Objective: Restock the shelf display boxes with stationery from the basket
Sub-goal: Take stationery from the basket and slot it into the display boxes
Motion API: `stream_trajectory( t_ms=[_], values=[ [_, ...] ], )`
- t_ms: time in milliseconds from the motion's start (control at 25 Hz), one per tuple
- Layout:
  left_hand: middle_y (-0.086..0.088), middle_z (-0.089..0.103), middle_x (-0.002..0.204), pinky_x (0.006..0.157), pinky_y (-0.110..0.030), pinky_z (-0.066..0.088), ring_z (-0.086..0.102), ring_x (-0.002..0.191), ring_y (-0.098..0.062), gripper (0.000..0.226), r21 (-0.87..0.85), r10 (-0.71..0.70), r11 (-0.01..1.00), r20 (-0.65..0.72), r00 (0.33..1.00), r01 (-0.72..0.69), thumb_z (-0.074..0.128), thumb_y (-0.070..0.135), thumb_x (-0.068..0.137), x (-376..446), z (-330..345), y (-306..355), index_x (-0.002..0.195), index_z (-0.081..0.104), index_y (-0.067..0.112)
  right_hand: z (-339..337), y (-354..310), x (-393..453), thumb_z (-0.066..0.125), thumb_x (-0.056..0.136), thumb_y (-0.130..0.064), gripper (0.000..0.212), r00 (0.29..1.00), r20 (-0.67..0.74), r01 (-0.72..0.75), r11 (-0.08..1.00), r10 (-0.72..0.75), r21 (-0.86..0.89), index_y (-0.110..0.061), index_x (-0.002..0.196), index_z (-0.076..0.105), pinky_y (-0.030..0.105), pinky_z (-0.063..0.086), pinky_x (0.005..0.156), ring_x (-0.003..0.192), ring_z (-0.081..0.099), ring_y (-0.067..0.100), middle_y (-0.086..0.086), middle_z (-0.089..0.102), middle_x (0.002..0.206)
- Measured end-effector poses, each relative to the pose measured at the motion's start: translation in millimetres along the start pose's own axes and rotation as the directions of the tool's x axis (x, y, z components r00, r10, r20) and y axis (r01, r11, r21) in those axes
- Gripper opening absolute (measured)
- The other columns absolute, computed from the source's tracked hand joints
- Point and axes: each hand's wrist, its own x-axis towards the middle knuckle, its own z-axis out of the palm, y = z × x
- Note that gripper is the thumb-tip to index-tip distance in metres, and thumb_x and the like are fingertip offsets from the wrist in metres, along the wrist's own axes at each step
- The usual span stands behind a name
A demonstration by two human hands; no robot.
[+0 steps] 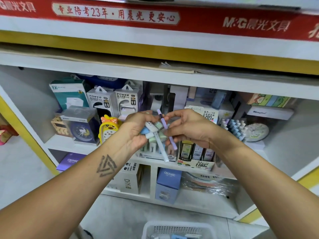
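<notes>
Left hand (pixel 136 130) gripping pastel pens (pixel 155 133), right hand (pixel 188 128) pinching purple pen (pixel 166 129), basket (pixel 179 229) below

Yellow duck clock (pixel 108 129) beside blue alarm clock (pixel 82 131); power bank boxes (pixel 114 100) behind.

2 bare forearms come in from the lower left and the lower right of the frame, with no sleeves. The left forearm (pixel 82 183) carries 1 dark tattoo (pixel 106 166) near the wrist, left of the frame's middle: a triangle made of interlocking bars. The left hand (pixel 136 130) and the right hand (pixel 188 128) wear nothing; no ring, watch or bracelet shows.
</notes>
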Motion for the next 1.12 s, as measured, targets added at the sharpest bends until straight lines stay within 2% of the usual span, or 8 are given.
stream_trajectory(
  t_ms=[120, 240, 320, 440, 640, 800, 920, 1120],
  values=[
    [-0.029, 0.072, 0.097, 0.065, -0.050, 0.061, 0.074, 0.084, -0.036, 0.048, -0.023, -0.024, 0.999, 0.004, 1.000, 0.024, 0.041, -0.022, 0.084, 1, 11, -7, 0.127, 0.043, -0.001, -12, 1, -10, 0.069, 0.083, 0.013, 0.085, 1.000, -0.006, 0.020, 1.000, -0.020, 0.021, -0.016, 0.152, 0.030, 0.043, 0.063, 0.067, 0.073, 0.074, 0.033, 0.020, 0.075, 0.092],
    [-0.031, 0.071, 0.092, 0.066, -0.043, 0.062, 0.075, 0.076, -0.035, 0.048, -0.060, -0.054, 0.997, 0.020, 0.998, 0.055, 0.041, -0.023, 0.083, 2, 24, -15, 0.127, 0.044, -0.003, -35, 4, -24, 0.064, 0.084, 0.017, 0.104, 0.993, -0.103, 0.059, 0.998, -0.057, 0.021, -0.031, 0.159, 0.011, 0.030, 0.058, 0.059, 0.074, 0.073, 0.034, 0.015, 0.072, 0.083],
    [-0.032, 0.070, 0.097, 0.064, -0.040, 0.062, 0.074, 0.081, -0.036, 0.051, -0.048, -0.067, 0.996, 0.060, 0.996, 0.069, 0.045, -0.023, 0.081, 1, 33, -22, 0.127, 0.045, -0.002, -55, 5, -37, 0.064, 0.085, 0.016, 0.094, 0.981, -0.171, 0.103, 0.994, -0.095, 0.043, -0.026, 0.158, 0.020, 0.028, 0.058, 0.059, 0.073, 0.073, 0.035, 0.015, 0.069, 0.079],
    [-0.031, 0.071, 0.096, 0.066, -0.039, 0.062, 0.073, 0.087, -0.037, 0.051, -0.026, -0.089, 0.995, 0.111, 0.990, 0.092, 0.047, -0.023, 0.080, -1, 48, -35, 0.128, 0.048, -0.003, -83, 5, -60, 0.066, 0.091, 0.004, 0.054, 0.930, -0.329, 0.184, 0.983, -0.164, 0.028, -0.011, 0.139, 0.045, 0.026, 0.059, 0.058, 0.071, 0.074, 0.032, 0.017, 0.073, 0.081],
    [-0.030, 0.071, 0.093, 0.064, -0.039, 0.061, 0.072, 0.091, -0.040, 0.050, -0.010, -0.101, 0.995, 0.139, 0.985, 0.103, 0.049, -0.024, 0.079, -2, 72, -61, 0.125, 0.051, -0.005, -123, 17, -97, 0.072, 0.092, -0.009, 0.017, 0.802, -0.517, 0.219, 0.953, -0.299, -0.210, -0.007, 0.105, 0.062, 0.031, 0.055, 0.054, 0.057, 0.064, 0.023, 0.020, 0.075, 0.077],
    [-0.028, 0.072, 0.088, 0.066, -0.039, 0.061, 0.074, 0.087, -0.037, 0.045, -0.012, -0.105, 0.994, 0.178, 0.978, 0.109, 0.049, -0.024, 0.078, -4, 87, -75, 0.118, 0.052, -0.003, -139, 27, -114, 0.079, 0.085, -0.007, 0.019, 0.725, -0.577, 0.205, 0.918, -0.375, -0.339, -0.004, 0.097, 0.065, 0.023, 0.050, 0.051, 0.053, 0.061, 0.015, 0.024, 0.071, 0.073],
    [-0.029, 0.072, 0.091, 0.066, -0.039, 0.061, 0.073, 0.089, -0.038, 0.058, -0.012, -0.098, 0.995, 0.193, 0.976, 0.102, 0.055, -0.023, 0.066, -5, 93, -83, 0.121, 0.051, -0.004, -141, 35, -113, 0.077, 0.086, -0.005, 0.018, 0.690, -0.602, 0.192, 0.904, -0.402, -0.383, 0.000, 0.098, 0.065, 0.035, 0.061, 0.064, 0.060, 0.072, 0.022, 0.020, 0.072, 0.076],
    [-0.029, 0.072, 0.091, 0.066, -0.038, 0.061, 0.073, 0.089, -0.037, 0.064, 0.020, -0.102, 0.995, 0.199, 0.975, 0.100, 0.059, -0.019, 0.059, -6, 95, -89, 0.121, 0.053, -0.003, -135, 48, -95, 0.074, 0.089, -0.010, 0.016, 0.722, -0.551, 0.069, 0.836, -0.419, -0.545, -0.020, 0.082, 0.063, 0.044, 0.062, 0.075, 0.071, 0.075, 0.014, 0.008, 0.074, 0.080]
  ],
)
